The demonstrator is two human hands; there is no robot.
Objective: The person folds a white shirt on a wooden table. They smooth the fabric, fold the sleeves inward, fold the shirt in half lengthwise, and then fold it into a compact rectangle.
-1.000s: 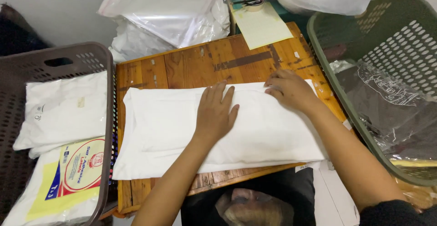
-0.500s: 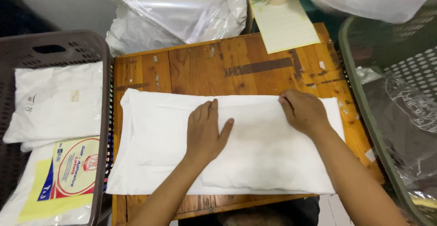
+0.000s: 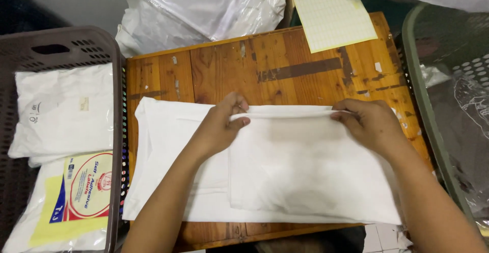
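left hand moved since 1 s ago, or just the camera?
Yes. The left hand lay flat mid-garment; now it pinches the white garment at its far folded edge, closer to the dark stripe on the wooden table.

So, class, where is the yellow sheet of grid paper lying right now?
In the head view, the yellow grid paper lies at the far right end of the wooden table, beyond the white garment and next to the clear plastic bags.

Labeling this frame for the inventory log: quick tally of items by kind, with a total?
White folded garment on the table, pinched at its far edge by left hand and right hand: 1
Baskets, brown and green: 2
Bagged white garment: 1
Label packet: 1
Yellow sticker sheet: 1
Wooden table: 1
Total: 7
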